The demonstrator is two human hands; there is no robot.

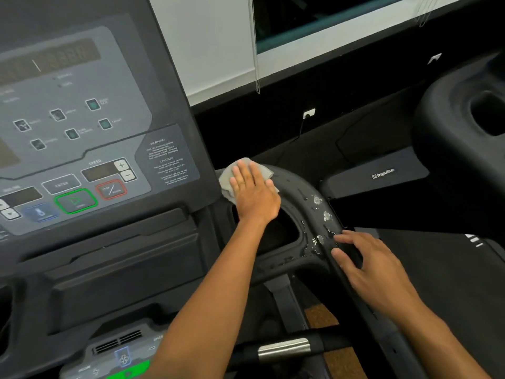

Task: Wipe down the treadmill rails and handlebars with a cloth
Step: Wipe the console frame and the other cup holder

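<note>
your left hand (254, 194), fingers flat, presses the cloth (228, 178) on the handlebar (296, 191) at 11 o'clock; droplets (326, 216) toward 4 o'clock, by your spread right hand (374, 265), look not yet wiped

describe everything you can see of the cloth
The cloth is a grey rag, soft and slightly crumpled, draped over the top of the black curved handlebar beside the console. The left hand presses flat on it, covering its middle, so only its edges show. Wet droplets lie farther along the handlebar, apart from it.
</note>
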